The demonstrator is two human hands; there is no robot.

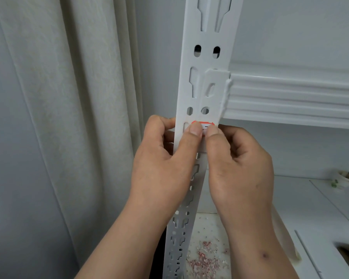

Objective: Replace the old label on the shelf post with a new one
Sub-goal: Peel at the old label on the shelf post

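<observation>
A white perforated metal shelf post point(207, 63) runs from the top of the view down the middle. A small label point(204, 125) with a red border and white centre lies on the post just below the shelf bracket. My left hand point(165, 164) wraps around the post's left edge, its thumb pressing on the label's left part. My right hand point(238, 168) comes from the right, its thumb tip pressing the label's right part. Both thumbs hide most of the label.
A white ribbed shelf beam point(294, 97) joins the post at the right. A cream curtain point(73, 117) hangs at the left. Red and white paper scraps point(205, 260) litter the lower shelf. A small cup point(346, 178) stands at the far right on a white surface.
</observation>
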